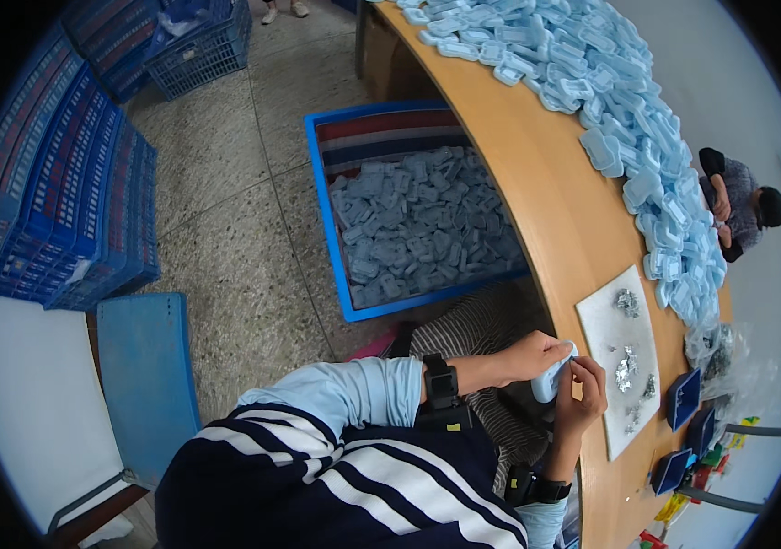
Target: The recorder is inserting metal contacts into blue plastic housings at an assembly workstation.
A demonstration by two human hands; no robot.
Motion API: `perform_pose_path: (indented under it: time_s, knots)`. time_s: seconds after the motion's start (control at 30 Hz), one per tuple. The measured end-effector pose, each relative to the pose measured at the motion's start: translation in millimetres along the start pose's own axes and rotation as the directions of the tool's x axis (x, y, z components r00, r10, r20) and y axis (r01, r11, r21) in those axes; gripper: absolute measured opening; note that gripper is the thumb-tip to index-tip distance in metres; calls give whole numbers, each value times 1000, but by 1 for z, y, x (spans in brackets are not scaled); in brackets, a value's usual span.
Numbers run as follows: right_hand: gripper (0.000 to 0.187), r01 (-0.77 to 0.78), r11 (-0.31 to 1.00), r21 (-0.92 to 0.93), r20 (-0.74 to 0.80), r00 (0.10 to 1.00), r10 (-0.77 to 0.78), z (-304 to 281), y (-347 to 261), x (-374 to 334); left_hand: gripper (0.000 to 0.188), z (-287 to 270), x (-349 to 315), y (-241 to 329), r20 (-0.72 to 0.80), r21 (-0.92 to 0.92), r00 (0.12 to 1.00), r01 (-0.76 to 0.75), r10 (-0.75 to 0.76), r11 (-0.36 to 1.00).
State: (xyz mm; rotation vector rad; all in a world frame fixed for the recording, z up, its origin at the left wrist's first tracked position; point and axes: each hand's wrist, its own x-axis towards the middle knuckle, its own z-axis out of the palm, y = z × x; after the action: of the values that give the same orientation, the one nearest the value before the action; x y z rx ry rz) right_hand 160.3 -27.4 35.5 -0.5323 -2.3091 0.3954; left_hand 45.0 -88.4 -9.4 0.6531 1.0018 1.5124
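A light blue molded plastic piece (548, 382) is held over the table's near edge between my hands. My left hand (537, 355) is closed on it, with the thumb along its upper end. At that same end, the fingers of my right hand (583, 392) pinch its edge. Whether a small part sits between those fingertips is too small to tell. Just beyond my hands lies a white board (603, 334) bearing small piles of silver metal parts (626, 368).
Many similar light blue pieces (583, 87) are heaped along the wooden table (509, 146). A blue crate (325, 206) of pieces stands beside it. Small dark blue trays (683, 400) lie past the board. Stacked crates (70, 183) and a blue chair (145, 375) stand left. Another person (743, 206) works across the table.
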Motion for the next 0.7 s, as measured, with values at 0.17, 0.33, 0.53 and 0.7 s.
perform_pose_path:
  time_s: [0.17, 0.33, 0.53, 0.7]
  knots:
    - [10, 12, 1000, -27, 33, 999, -12, 6, -16, -18, 36, -10, -20, -8, 10, 19, 1000, -8, 7, 1000]
    - [13, -167, 986, 14, -23, 986, 167, 5, -52, -21, 38, -14, -37, -2, 41, 4, 998, -38, 38, 999]
    - [17, -116, 992, -55, 13, 993, 116, -2, -60, -31, 36, -11, -49, -2, 65, -26, 995, -77, 78, 997]
    - [23, 88, 968, -234, 46, 996, -79, 5, -70, -45, 33, -16, -58, -15, 87, -22, 992, -94, 96, 995]
